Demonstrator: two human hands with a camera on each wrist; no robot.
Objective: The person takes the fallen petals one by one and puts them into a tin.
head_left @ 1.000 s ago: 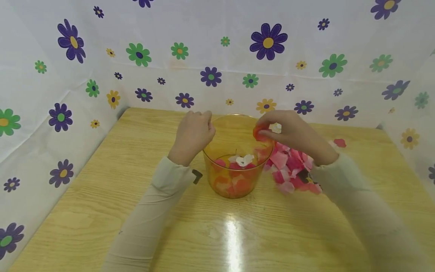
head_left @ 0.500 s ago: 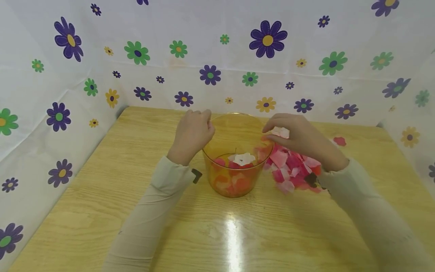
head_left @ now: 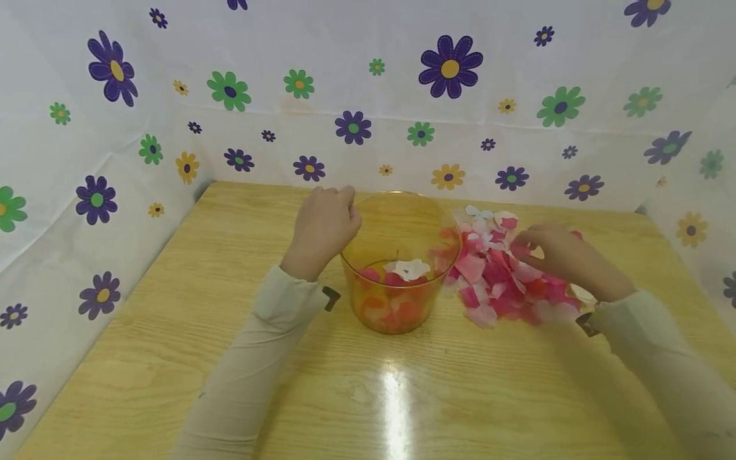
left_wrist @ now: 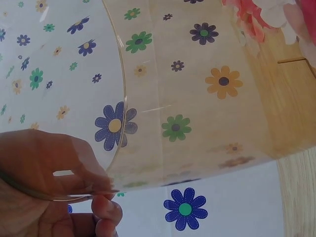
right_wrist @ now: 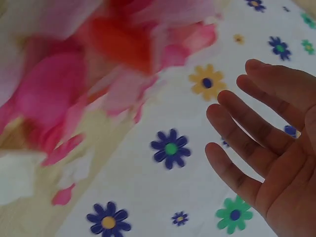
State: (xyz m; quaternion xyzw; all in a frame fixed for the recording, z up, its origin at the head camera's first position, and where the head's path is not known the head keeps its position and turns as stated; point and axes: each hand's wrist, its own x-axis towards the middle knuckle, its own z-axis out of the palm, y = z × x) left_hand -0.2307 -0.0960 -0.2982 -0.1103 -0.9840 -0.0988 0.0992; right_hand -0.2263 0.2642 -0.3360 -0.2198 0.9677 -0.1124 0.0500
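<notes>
Left hand [head_left: 324, 223] pinches the bucket's [head_left: 397, 217] rim, some petals [head_left: 415, 267] already inside below; right hand [head_left: 560, 255], fingers apart, hangs over the seemingly larger pile [head_left: 497, 281] remaining.

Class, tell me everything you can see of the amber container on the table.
The container is see-through amber, perhaps plastic, round, with a thin rim and walls narrowing towards the base. It stands upright on the wooden table, partly filled: pink, red and white petals lie low inside. The left hand pinches its rim. Whether the petal pile alongside touches it is unclear.
</notes>
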